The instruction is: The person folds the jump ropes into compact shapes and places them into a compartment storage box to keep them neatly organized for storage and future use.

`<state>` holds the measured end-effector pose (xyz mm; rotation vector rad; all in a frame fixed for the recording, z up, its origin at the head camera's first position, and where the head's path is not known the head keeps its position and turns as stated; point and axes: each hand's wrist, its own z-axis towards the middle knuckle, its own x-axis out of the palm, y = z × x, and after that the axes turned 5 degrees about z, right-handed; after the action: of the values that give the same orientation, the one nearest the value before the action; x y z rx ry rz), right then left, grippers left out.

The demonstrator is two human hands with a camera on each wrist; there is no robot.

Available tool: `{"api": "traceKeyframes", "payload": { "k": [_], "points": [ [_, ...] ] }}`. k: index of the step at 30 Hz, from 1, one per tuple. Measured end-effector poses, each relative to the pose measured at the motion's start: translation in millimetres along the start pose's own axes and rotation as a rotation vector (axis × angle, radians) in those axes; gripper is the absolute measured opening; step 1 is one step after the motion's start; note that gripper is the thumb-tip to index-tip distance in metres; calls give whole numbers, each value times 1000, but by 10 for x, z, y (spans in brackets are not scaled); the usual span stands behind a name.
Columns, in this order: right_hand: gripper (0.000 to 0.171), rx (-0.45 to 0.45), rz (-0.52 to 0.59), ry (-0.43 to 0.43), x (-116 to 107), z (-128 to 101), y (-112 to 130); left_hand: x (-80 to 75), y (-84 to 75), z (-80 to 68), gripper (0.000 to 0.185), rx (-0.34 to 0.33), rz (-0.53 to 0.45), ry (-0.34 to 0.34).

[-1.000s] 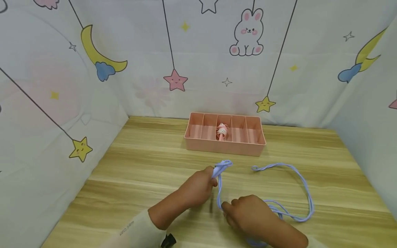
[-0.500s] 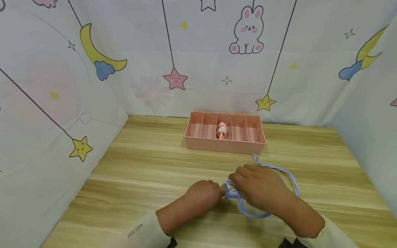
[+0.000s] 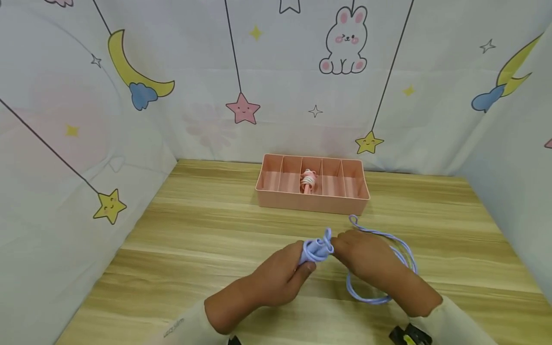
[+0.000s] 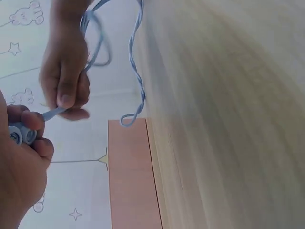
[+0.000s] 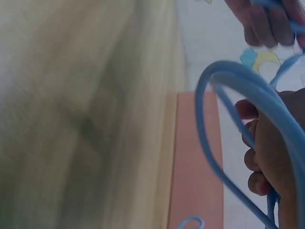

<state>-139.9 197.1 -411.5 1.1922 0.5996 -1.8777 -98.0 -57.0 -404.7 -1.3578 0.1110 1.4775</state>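
- Some blue rope [image 3: 374, 301] already circles the handles [image 3: 318, 245], lower centre
- your left hand [image 3: 281, 274] grips those, right hand [image 3: 366, 254] pinches rope
- early days imo, plenty's loose lower right

Both hands [image 5: 271, 150] w/ blue cord [image 5: 252, 86]

Two grips, one left hand [image 3: 278, 275] and one right hand [image 3: 366, 254], with two pale sleeves [image 3: 457, 321]; one blue rope [image 3: 375, 301] with two round handle ends [image 4: 30, 135]; at the far side of one wooden surface [image 3: 194, 230], one pink tray [image 3: 312, 202] of five compartments and one pink-and-white bundle [image 3: 308, 179]; printed beyond, one rabbit [image 3: 344, 43], one whole pink star [image 3: 243, 109], two smiling yellow stars [image 3: 369, 143]
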Motion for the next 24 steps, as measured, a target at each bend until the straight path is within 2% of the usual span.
{"api": "traceKeyframes", "payload": {
  "k": [2, 5, 7, 9, 11, 14, 16, 19, 21, 24],
  "points": [
    [41, -12, 34, 0, 75, -33, 81, -33, 5, -15, 21, -60, -130, -30],
    [26, 17, 73, 44, 140, -60, 209, -50, 26, -20, 28, -113, -287, -30],
    [14, 64, 93, 92, 151, -76, 291, -51, 46, -9, 27, -142, -319, -23],
    [11, 97, 95, 131, 150, -89, 365, -47, 81, 2, 22, -180, -280, -22],
    [11, 102, 84, 156, 128, -106, 447, -31, 121, 8, 15, -231, -180, -25],
    [9, 42, 30, 131, 83, -122, 552, 24, 199, 4, 9, -277, 119, -67],
    [8, -21, -27, 95, 37, -112, 611, 91, 261, -1, 13, -270, 331, -110],
    [13, -117, -94, 38, -21, -58, 691, 199, 303, 31, 22, -219, 623, -161],
    [27, -162, -130, 28, -49, -6, 745, 252, 286, 68, 24, -192, 736, -130],
    [51, -205, -166, 12, -84, 64, 778, 287, 219, 111, 25, -155, 862, -39]
  ]
}}
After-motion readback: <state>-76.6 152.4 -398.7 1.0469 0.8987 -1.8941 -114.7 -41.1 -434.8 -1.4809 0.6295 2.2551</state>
